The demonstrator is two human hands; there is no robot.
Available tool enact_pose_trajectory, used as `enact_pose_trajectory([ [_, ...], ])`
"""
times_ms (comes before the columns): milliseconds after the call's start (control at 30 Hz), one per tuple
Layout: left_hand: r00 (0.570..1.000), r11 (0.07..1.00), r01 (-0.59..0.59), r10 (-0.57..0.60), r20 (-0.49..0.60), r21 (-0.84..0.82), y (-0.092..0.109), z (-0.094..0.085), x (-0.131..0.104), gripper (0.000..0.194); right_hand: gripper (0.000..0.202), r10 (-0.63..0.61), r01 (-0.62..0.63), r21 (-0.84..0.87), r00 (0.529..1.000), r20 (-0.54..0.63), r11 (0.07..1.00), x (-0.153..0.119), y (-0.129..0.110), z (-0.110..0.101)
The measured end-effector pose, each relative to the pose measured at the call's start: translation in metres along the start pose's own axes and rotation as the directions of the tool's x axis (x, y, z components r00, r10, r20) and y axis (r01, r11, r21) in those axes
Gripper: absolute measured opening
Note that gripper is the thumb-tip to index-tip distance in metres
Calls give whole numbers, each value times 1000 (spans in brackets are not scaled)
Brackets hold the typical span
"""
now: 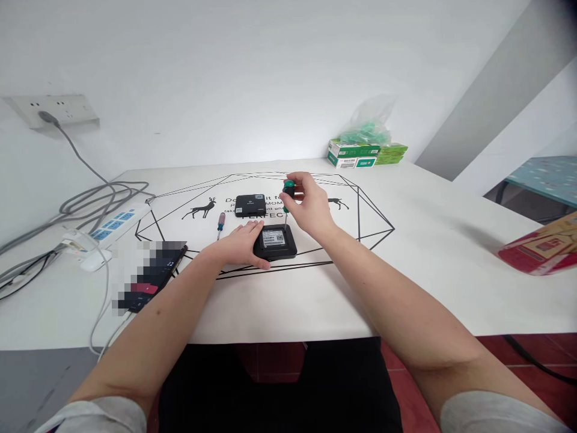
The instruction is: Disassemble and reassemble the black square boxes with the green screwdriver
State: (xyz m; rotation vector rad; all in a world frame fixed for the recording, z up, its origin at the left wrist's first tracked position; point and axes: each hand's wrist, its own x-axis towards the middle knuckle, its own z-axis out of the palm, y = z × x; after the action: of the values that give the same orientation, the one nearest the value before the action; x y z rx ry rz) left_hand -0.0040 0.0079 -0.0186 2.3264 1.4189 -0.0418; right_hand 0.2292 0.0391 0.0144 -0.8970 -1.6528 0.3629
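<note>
A square black box [292,246] lies flat on the table with a white printed label [273,238] facing up. My left hand [241,243] grips its left side, fingers at the far corner and thumb along the near edge. Above the box's far right part, my right hand [309,201] is closed around the green and black handle of a screwdriver [289,187]. The screwdriver stands upright, its tip down at the box; whether it sits in a screw is too small to tell. Just behind lies a smaller black square case [250,205].
Left of my left hand lies a second screwdriver [221,221] with a red and blue handle. A phone [157,276], a power strip [118,225] and looped grey cables [103,186] occupy the left side. Green boxes [356,150] stand at the back, a red package [541,249] at right.
</note>
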Motion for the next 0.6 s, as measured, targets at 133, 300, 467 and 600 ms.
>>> enact_pose_trajectory([
  [133,1000,1000,5,-5,-6,-2,1,0,0,153,33,7,-7,10,1000,-21,1000,1,0,-1],
  [300,1000,1000,19,-19,22,-1,5,-3,-3,154,32,9,-7,33,999,-44,999,0,-3,-2],
  [467,982,996,-71,60,-180,-52,10,-4,1,106,36,41,-31,93,993,-111,995,-1,-3,1],
  [600,897,987,-158,149,-417,12,11,0,10,45,39,103,-88,145,990,-100,985,-3,-1,5],
])
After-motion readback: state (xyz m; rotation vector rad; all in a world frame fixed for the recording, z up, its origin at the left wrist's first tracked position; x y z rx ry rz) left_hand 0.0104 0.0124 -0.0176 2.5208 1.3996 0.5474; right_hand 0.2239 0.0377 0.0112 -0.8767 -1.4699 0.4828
